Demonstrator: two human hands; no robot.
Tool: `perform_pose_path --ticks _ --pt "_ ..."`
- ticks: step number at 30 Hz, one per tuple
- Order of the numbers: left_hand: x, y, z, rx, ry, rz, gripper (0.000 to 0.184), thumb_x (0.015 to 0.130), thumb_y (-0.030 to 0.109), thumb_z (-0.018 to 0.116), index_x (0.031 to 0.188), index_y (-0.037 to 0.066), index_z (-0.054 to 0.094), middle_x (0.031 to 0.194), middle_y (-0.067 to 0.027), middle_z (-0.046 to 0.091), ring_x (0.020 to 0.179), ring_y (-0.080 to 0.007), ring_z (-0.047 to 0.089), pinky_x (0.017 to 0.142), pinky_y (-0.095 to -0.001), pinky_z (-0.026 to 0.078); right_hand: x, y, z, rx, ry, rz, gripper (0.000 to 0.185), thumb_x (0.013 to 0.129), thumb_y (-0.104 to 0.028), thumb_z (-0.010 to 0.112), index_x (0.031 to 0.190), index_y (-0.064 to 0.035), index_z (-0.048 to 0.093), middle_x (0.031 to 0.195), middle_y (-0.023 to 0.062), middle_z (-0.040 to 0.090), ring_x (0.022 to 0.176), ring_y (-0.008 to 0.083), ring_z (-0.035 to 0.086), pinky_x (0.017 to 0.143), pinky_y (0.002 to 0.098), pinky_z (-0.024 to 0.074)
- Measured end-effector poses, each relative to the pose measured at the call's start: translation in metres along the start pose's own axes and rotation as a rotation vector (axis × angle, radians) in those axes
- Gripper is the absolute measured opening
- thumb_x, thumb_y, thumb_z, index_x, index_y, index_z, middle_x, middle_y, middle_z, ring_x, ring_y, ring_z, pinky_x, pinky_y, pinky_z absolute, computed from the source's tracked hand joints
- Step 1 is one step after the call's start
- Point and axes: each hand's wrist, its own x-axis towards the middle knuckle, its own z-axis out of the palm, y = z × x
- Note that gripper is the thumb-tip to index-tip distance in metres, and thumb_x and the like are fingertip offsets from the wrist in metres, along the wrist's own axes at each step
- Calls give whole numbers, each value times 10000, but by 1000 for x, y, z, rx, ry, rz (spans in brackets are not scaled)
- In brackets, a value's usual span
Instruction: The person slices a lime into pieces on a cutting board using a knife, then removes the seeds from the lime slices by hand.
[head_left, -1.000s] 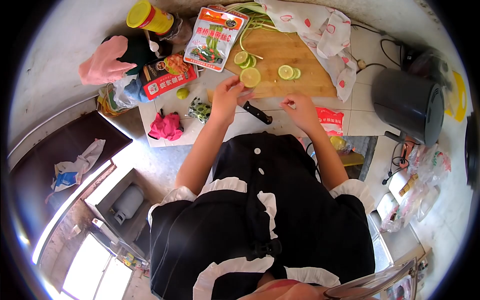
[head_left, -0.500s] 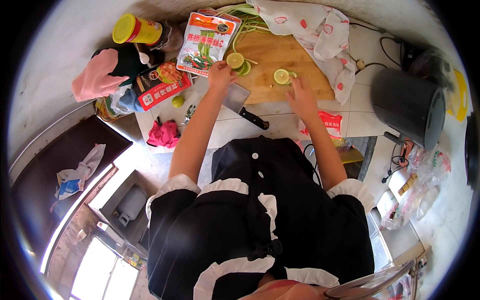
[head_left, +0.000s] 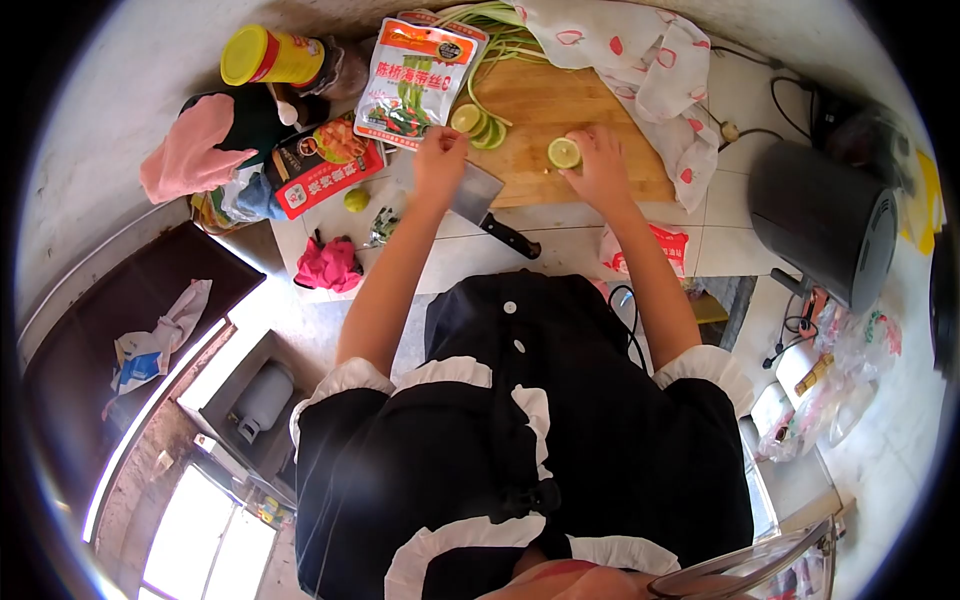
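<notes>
My right hand (head_left: 600, 165) has its thumb and fingers closed around a cut lime (head_left: 563, 153) on the right part of the wooden cutting board (head_left: 540, 110). Several lime slices (head_left: 478, 126) lie overlapped near the board's left edge. Just left of them is my left hand (head_left: 441, 160), its fingers curled together; whether anything is between them is hidden. Beneath that hand rests a cleaver (head_left: 478, 195), its blade partly covered and its black handle pointing toward my body.
Seasoning packets (head_left: 418, 82), a whole lime (head_left: 356, 200) and a yellow canister (head_left: 270, 57) stand or lie at left. Green stalks (head_left: 500, 40) and a strawberry-print cloth (head_left: 640, 60) border the board's far side. A dark appliance (head_left: 825, 225) stands at right.
My left hand has drawn back slightly from the lime slices, which now lie fanned out. My right hand has closed further around the cut lime.
</notes>
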Motion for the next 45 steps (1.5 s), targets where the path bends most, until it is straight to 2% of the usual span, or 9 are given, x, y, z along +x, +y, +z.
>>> perform_pose_path --ticks 3,6,12,18,24,30,32,39,45 --pt "-27 11 2 -133 -156 66 215 831 198 628 926 7 606 772 -64 623 592 -120 582 517 -232 462 -3 -13 -11 117 48 -22 526 583 -136 771 1056 -94 544 1004 104 480 974 300 471 810 424 376" --pt "-52 33 8 -88 -314 68 252 838 210 625 970 -3 606 779 -63 626 603 -111 577 526 -228 460 -6 -41 -36 259 15 -14 522 579 -115 771 1051 -73 551 972 110 499 946 301 488 803 395 392" --pt "-96 70 0 -305 -550 53 239 879 192 585 1010 -8 585 785 -38 613 611 -74 551 520 -206 438 -10 -90 -73 567 55 -36 488 607 -73 753 1051 -59 550 921 97 548 881 261 549 754 341 446" --pt "-128 92 -21 -443 -525 68 224 890 159 578 1045 0 547 725 0 558 628 -57 519 514 -206 424 -25 -115 -95 1256 -152 309 310 782 -76 682 1055 -41 539 947 27 570 904 119 543 753 275 449" --pt "-154 108 -37 -613 -573 87 210 892 119 568 1057 -5 533 811 -18 570 668 -70 530 538 -203 429 -36 -130 -118 1425 -213 317 202 840 -37 612 1027 -4 544 909 23 569 841 94 542 714 224 439" --pt "-169 119 -50 -760 -683 -4 174 888 97 566 1032 4 534 853 -27 572 699 -87 555 537 -204 440 -45 -143 -136 1490 -226 326 174 835 -34 616 994 1 555 892 29 579 823 89 541 702 236 433" --pt "-172 116 -51 -823 -711 -15 222 892 106 557 1084 3 516 880 -43 576 687 -98 545 521 -217 432 -47 -143 -139 1487 -236 301 169 834 -42 619 985 1 555 894 29 582 831 91 544 722 239 433" --pt "-187 118 -54 -1021 -835 -121 184 901 112 559 1057 21 524 892 -33 567 709 -101 553 526 -233 469 -56 -152 -152 1557 -272 271 162 828 -51 627 968 -12 555 922 38 588 869 107 557 793 252 432" --pt "-202 121 -54 -1088 -878 -111 184 906 107 546 1060 12 519 899 -56 556 715 -117 547 537 -275 529 -66 -160 -164 1538 -221 280 248 815 -28 634 1032 -24 514 945 48 579 894 125 554 797 271 436"
